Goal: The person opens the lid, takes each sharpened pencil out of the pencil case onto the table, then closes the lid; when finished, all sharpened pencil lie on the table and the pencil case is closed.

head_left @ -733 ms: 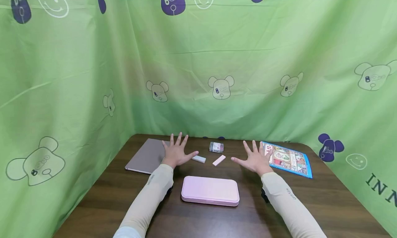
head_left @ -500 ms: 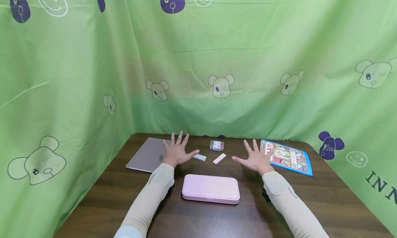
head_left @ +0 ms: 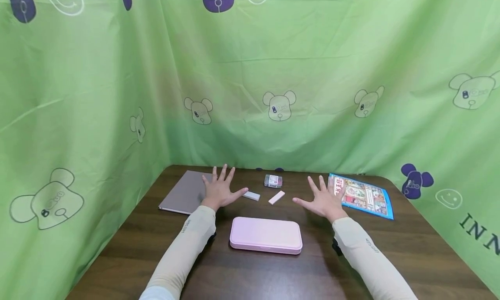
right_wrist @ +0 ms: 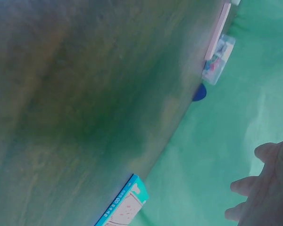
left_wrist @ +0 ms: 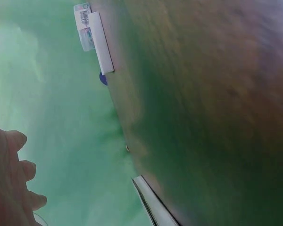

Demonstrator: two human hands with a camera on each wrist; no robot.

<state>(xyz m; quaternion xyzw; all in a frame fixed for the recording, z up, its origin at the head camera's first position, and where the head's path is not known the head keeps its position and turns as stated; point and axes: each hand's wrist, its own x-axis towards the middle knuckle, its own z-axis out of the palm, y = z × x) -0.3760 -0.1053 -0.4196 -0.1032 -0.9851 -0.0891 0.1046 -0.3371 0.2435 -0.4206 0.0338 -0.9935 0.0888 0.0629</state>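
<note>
Pink case (head_left: 266,234) lies flat on the brown table (head_left: 281,274); taken as dial centre, head view. Grey notebook (head_left: 181,195) at ten o'clock, partly hidden by the left hand (head_left: 220,192); picture booklet (head_left: 366,196) at two, its left part overlapped in view by the right hand (head_left: 325,203). Both hands are raised over the table, fingers straight and spread, grasping nothing. Pale bar (head_left: 253,196) between eleven and twelve, near the left hand; pink bar (head_left: 276,198) between twelve and one; small clear box (head_left: 273,181) at twelve, beyond the bars. Printed green cloth (head_left: 234,52) hangs behind.
</note>
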